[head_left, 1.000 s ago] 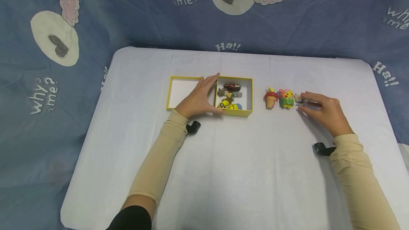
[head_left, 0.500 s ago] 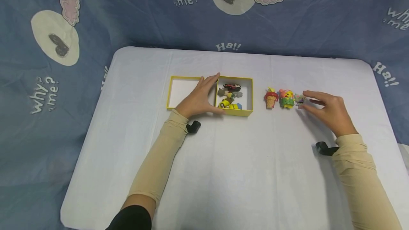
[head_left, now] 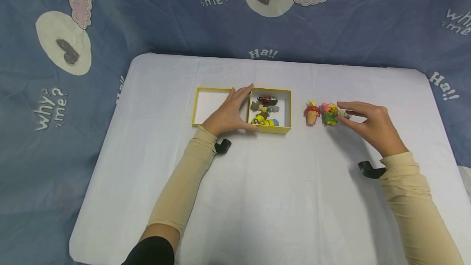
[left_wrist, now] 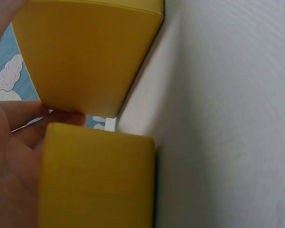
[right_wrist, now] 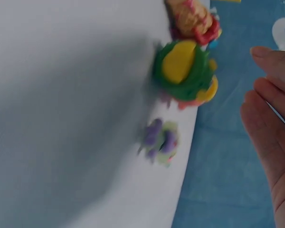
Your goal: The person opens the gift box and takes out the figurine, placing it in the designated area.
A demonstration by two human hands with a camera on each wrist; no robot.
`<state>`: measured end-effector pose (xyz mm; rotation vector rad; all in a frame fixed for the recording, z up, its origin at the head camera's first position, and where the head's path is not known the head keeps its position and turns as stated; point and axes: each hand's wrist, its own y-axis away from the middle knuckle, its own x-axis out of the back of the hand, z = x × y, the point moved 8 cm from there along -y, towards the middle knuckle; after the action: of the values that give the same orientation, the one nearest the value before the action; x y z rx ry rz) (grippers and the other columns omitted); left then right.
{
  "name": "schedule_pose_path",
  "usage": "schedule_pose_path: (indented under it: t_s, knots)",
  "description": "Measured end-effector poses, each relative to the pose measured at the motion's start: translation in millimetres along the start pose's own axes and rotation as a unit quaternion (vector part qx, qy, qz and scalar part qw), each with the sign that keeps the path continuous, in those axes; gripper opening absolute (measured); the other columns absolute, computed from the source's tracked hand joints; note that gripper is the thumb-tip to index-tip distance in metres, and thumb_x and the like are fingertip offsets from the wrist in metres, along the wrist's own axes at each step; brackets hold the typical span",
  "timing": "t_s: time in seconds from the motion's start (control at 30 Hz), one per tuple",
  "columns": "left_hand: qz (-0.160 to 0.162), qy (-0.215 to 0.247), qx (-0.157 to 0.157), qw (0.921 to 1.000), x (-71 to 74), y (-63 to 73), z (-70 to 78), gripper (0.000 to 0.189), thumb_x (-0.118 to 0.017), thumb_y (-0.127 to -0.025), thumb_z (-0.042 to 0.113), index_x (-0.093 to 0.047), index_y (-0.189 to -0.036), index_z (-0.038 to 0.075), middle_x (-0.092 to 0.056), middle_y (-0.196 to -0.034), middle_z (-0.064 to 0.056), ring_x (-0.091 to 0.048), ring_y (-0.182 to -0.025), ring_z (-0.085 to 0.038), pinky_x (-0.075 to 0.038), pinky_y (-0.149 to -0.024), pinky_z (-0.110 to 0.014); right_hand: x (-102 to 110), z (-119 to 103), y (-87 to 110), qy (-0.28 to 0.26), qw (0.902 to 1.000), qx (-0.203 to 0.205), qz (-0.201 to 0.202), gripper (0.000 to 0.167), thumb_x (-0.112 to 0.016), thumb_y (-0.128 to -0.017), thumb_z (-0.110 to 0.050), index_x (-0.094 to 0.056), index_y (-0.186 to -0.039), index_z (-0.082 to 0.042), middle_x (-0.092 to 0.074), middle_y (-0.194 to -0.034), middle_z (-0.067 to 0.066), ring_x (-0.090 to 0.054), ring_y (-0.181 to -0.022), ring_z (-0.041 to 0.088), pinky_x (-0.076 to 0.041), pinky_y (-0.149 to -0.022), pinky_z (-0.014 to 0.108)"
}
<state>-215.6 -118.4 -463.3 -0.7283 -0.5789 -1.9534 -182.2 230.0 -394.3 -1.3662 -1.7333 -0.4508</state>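
Note:
In the head view my left hand point(head_left: 229, 114) holds the left end of a small yellow-edged box point(head_left: 274, 130), its thumb along the near wall and fingertips at the far corner. Inside lie several small toy figures, including a yellow one point(head_left: 258, 119) and a black-and-red one point(head_left: 268, 101). My right hand point(head_left: 373, 126) hovers over the table with thumb and fingers apart, fingertips close above a pink, yellow and green toy figure point(head_left: 329, 114). Under those fingers, partly covered, is a small purple-and-green figure point(right_wrist: 160, 141). A red ice-cream-cone figure point(head_left: 311, 115) lies to the left.
The yellow-edged lid point(head_left: 194, 107) lies left of the box, partly behind the left hand. A white cloth covers the table point(head_left: 257, 199), and a blue printed curtain point(head_left: 154, 15) hangs behind its far edge.
My right hand drew slightly right from the small purple-and-green figure, then moved left to above the pink, yellow and green one. The left hand stayed still on the box.

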Motion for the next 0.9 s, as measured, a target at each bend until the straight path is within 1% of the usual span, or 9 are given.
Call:
schedule_pose_path:
  t_s: [0.17, 0.27, 0.4, 0.53, 0.63, 0.77, 0.9]
  knots:
    - [-0.001, 0.000, -0.003, 1.0000, 0.0, -0.1, 0.4, 0.139, -0.095, -0.062, 0.060, -0.011, -0.168, 0.027, -0.019, -0.174, -0.002, -0.001, -0.163, -0.038, -0.006, -0.135, -0.051, -3.3, -18.8, -4.5, 0.000, 0.9995, 0.031, -0.005, 0.048, -0.086, -0.079, 0.003, -0.076, -0.124, -0.010, -0.077, -0.122, 0.009, -0.055, -0.101, -0.024, -0.047, -0.077, -0.005]
    - [-0.002, -0.002, -0.004, 1.0000, -0.1, -0.2, 0.6, 0.139, -0.095, -0.062, 0.061, -0.011, -0.168, 0.027, -0.019, -0.174, -0.002, -0.001, -0.163, -0.037, -0.005, -0.136, -0.049, -5.6, -28.1, -7.4, -0.004, 0.9987, 0.050, -0.003, 0.051, -0.087, -0.077, 0.004, -0.077, -0.124, -0.012, -0.078, -0.120, 0.006, -0.056, -0.106, -0.024, -0.047, -0.079, -0.005]
    - [-0.004, -0.002, -0.002, 1.0000, 0.2, 0.2, 0.9, 0.140, -0.094, -0.062, 0.061, -0.010, -0.168, 0.028, -0.019, -0.174, -0.003, -0.001, -0.163, -0.037, -0.005, -0.136, -0.049, -10.2, -38.9, -12.1, -0.011, 0.9975, 0.070, -0.007, 0.050, -0.087, -0.077, 0.005, -0.077, -0.123, -0.012, -0.078, -0.119, 0.006, -0.055, -0.112, -0.023, -0.046, -0.087, -0.004]
    - [-0.005, -0.003, 0.002, 1.0000, 0.3, 0.3, 0.9, 0.140, -0.095, -0.062, 0.061, -0.010, -0.168, 0.027, -0.019, -0.174, -0.003, -0.001, -0.163, -0.039, -0.007, -0.135, -0.052, -15.2, -48.3, -16.3, -0.015, 0.9968, 0.077, -0.018, 0.048, -0.087, -0.076, 0.006, -0.078, -0.121, -0.009, -0.078, -0.117, 0.007, -0.057, -0.110, -0.021, -0.048, -0.085, -0.004]
    - [-0.006, -0.004, 0.004, 1.0000, 0.4, 0.2, 0.7, 0.140, -0.094, -0.062, 0.061, -0.010, -0.168, 0.028, -0.019, -0.174, -0.003, -0.001, -0.162, -0.039, -0.007, -0.135, -0.052, -19.6, -54.4, -19.8, -0.014, 0.9960, 0.084, -0.030, 0.049, -0.087, -0.075, 0.007, -0.077, -0.121, -0.008, -0.079, -0.117, 0.006, -0.068, -0.105, -0.006, -0.048, -0.084, -0.004]
    - [-0.007, -0.005, 0.005, 1.0000, 0.1, 0.1, 0.3, 0.139, -0.094, -0.062, 0.062, -0.009, -0.168, 0.030, -0.018, -0.174, -0.002, -0.001, -0.163, -0.039, -0.007, -0.135, -0.052, -26.1, -61.2, -24.4, -0.011, 0.9948, 0.090, -0.047, 0.048, -0.087, -0.077, 0.003, -0.077, -0.122, -0.010, -0.078, -0.119, 0.006, -0.073, -0.105, 0.018, -0.043, -0.094, -0.004]
    - [-0.007, -0.003, 0.001, 1.0000, 0.0, 0.1, 0.9, 0.139, -0.094, -0.063, 0.061, -0.009, -0.168, 0.029, -0.019, -0.174, -0.003, -0.002, -0.163, -0.037, -0.005, -0.135, -0.050, -31.8, -67.4, -28.0, -0.004, 0.9938, 0.095, -0.058, 0.047, -0.089, -0.078, -0.004, -0.077, -0.123, -0.012, -0.078, -0.119, 0.004, -0.072, -0.108, 0.020, -0.038, -0.099, -0.004]
